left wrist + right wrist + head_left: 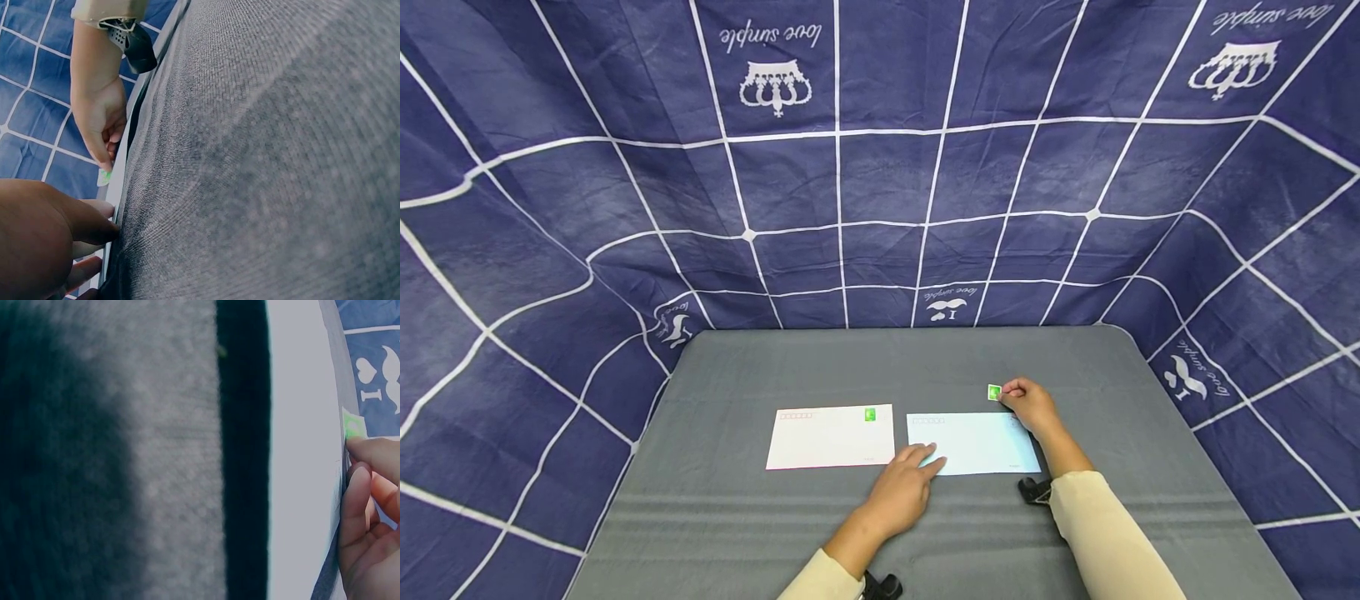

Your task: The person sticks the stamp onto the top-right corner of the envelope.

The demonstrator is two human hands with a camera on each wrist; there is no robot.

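Between thumb and fingers, my right hand (pixel 1032 408) pinches a small green stamp (pixel 994 392) with a white border. It is just beyond the top edge of a pale blue envelope (pixel 977 443). The stamp (pixel 354 423) sticks out past the fingertips in the right wrist view. My left hand (pixel 901 493) rests with extended fingers on the lower left part of the blue envelope. To the left lies a white envelope (pixel 827 440) with a red postcode row and a green stamp (pixel 870 414) at its upper right corner.
Both envelopes lie side by side on a grey cloth-covered table (pixel 715 517). A dark blue curtain (pixel 880 183) with white grid lines hangs behind the table and along both sides. Black wrist devices (pixel 1033 491) are worn at the cuffs of the cream sleeves (pixel 1108 533).
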